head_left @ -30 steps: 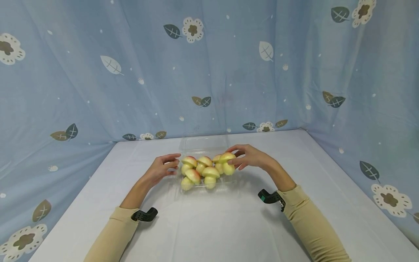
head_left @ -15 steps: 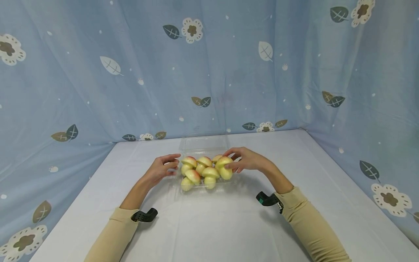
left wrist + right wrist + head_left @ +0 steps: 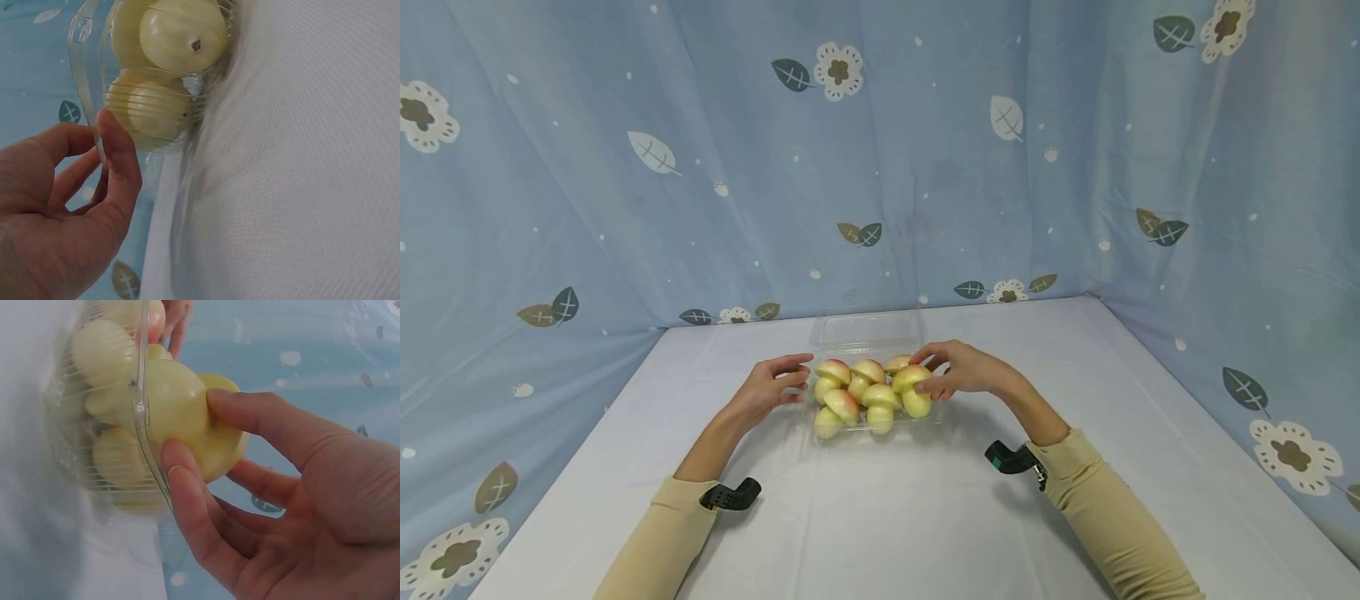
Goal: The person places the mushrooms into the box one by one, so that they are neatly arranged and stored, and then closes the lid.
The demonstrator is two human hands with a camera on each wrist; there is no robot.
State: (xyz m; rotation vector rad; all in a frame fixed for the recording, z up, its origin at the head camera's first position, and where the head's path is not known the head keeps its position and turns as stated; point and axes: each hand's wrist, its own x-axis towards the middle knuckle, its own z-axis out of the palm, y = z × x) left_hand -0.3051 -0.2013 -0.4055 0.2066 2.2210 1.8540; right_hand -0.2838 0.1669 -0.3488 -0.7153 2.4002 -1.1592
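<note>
A clear plastic clamshell box (image 3: 850, 427) holds several mushroom-shaped pieces (image 3: 842, 404), pale yellow-green with a reddish blush on some caps. In the left wrist view, one rounded end (image 3: 181, 37) bears a small brown spot. My left hand (image 3: 767, 387) pinches the box's left rim (image 3: 84, 75) between thumb and fingers. At the right end, my right hand (image 3: 962, 368) holds a mushroom-shaped piece (image 3: 917, 402), its cap toward the back. In the right wrist view, the thumb presses that piece (image 3: 187, 406) while other fingertips lie at the box rim (image 3: 142, 406).
The raised transparent lid (image 3: 868, 329) stands behind the box, toward the blue patterned curtain (image 3: 737, 167). A white cloth covers the table (image 3: 880, 517). Black wrist cameras (image 3: 730, 494) sit at both sleeve cuffs.
My right hand has moved slightly left and lower with its piece, which now sits farther into the box's right end. The left hand stays at the left rim.
</note>
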